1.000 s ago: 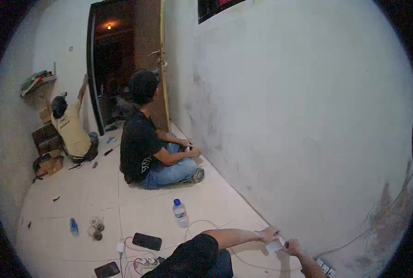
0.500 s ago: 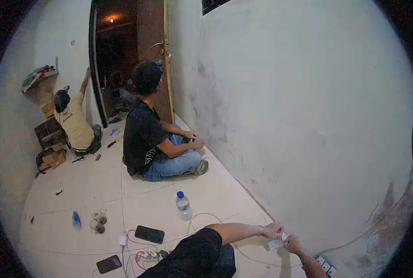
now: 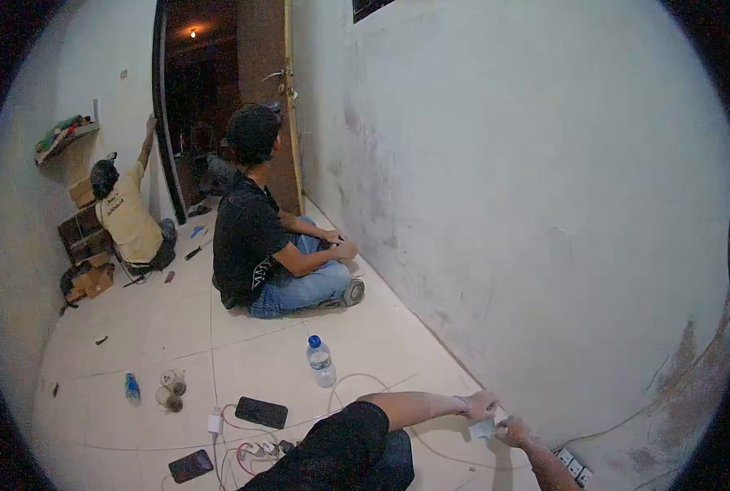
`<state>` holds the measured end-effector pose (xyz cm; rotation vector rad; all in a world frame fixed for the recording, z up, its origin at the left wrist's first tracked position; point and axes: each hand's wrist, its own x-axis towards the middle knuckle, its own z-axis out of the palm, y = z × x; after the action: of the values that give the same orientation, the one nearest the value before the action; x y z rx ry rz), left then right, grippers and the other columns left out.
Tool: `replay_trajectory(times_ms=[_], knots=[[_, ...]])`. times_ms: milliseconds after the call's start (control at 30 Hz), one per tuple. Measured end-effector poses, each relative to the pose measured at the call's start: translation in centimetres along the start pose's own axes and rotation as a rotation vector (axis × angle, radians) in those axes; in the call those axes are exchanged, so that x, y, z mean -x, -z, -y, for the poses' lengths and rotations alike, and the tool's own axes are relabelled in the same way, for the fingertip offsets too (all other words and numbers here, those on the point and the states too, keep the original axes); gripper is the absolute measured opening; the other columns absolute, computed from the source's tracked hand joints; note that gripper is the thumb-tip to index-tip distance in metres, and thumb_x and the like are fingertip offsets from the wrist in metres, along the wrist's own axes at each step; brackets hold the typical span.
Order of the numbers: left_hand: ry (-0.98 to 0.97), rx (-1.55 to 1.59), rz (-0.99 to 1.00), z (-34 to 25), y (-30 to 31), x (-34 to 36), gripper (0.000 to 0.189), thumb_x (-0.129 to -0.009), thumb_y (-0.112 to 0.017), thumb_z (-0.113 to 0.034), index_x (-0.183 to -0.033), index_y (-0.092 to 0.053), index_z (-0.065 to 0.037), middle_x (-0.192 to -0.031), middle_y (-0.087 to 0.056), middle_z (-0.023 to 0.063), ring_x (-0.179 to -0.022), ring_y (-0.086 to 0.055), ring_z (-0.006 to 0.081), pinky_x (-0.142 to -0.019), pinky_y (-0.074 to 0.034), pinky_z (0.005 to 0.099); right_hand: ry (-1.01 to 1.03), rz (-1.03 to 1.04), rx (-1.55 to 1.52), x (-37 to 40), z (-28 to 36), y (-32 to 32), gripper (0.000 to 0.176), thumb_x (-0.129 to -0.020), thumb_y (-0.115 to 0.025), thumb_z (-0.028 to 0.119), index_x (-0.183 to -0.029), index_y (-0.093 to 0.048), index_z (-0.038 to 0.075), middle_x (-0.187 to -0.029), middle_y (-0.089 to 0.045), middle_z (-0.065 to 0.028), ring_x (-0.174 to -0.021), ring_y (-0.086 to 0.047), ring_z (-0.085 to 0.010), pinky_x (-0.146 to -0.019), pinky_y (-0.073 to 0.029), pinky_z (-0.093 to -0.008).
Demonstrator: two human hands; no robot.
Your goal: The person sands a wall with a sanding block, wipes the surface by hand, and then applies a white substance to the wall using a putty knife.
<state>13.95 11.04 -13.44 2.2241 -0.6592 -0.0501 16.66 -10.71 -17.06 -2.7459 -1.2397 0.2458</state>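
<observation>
Low by the base of the wall, my left hand [image 3: 481, 405] is closed on a small pale, sheet-like piece [image 3: 483, 429], perhaps paper or thin plastic. My right hand [image 3: 512, 431] meets it from the other side, its fingers pinched at the piece's right edge. Both hands are almost touching each other. The fingertips are too small to make out in detail. A thin pale cable [image 3: 430, 448] loops over the floor below my left forearm.
A multi-socket outlet [image 3: 574, 468] lies right of my right forearm. A water bottle [image 3: 321, 362], two phones [image 3: 261, 412] and a charger [image 3: 215, 423] are on the tiles. One person [image 3: 275, 245] sits by the wall; another [image 3: 132, 217] crouches at the doorway.
My view has shifted slightly, so everything sits a little further left. My hands stay together on the pale piece, which shows slightly more of its flat face.
</observation>
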Motion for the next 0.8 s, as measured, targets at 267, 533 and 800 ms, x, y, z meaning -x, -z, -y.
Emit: replay_trajectory(times_ms=[267,533,800], knots=[[-0.113,-0.103,0.044,-0.2,-0.1,0.4,0.02,-0.072,-0.057,-0.02,-0.082,-0.049,-0.004,-0.074,-0.054,0.0166,-0.071,-0.054,0.034,-0.062,-0.042,0.0425,0.029,0.291,0.003,-1.4,-2.5,-3.4,0.023,-0.07,-0.059,0.026,-0.085,-0.064,0.009,-0.089,-0.063,-0.0163,-0.088,-0.06,-0.0303,-0.077,-0.045,-0.0444],[0.197,-0.117,0.018,-0.3,0.6,-0.3,0.029,-0.078,-0.055,-0.024,-0.096,-0.052,-0.002,-0.091,-0.056,0.0227,-0.088,-0.054,0.0389,-0.075,-0.042,0.0471,-0.072,0.171,0.036,-1.1,0.4,-0.2,0.034,-0.075,-0.057,0.039,-0.084,-0.06,0.006,-0.089,-0.062,-0.0169,-0.085,-0.059,-0.0331,-0.074,-0.046,-0.0456],[0.41,0.01,-0.055,-0.8,1.1,0.4,0.039,-0.075,-0.064,-0.027,-0.103,-0.052,-0.003,-0.087,-0.059,0.0184,-0.088,-0.058,0.0299,-0.078,-0.046,0.0397,0.119,0.218,0.3,-0.5,5.6,5.1,0.016,-0.077,-0.056,0.02,-0.088,-0.06,0.009,-0.089,-0.062,-0.0131,-0.087,-0.06,-0.0293,-0.073,-0.048,-0.0414]])
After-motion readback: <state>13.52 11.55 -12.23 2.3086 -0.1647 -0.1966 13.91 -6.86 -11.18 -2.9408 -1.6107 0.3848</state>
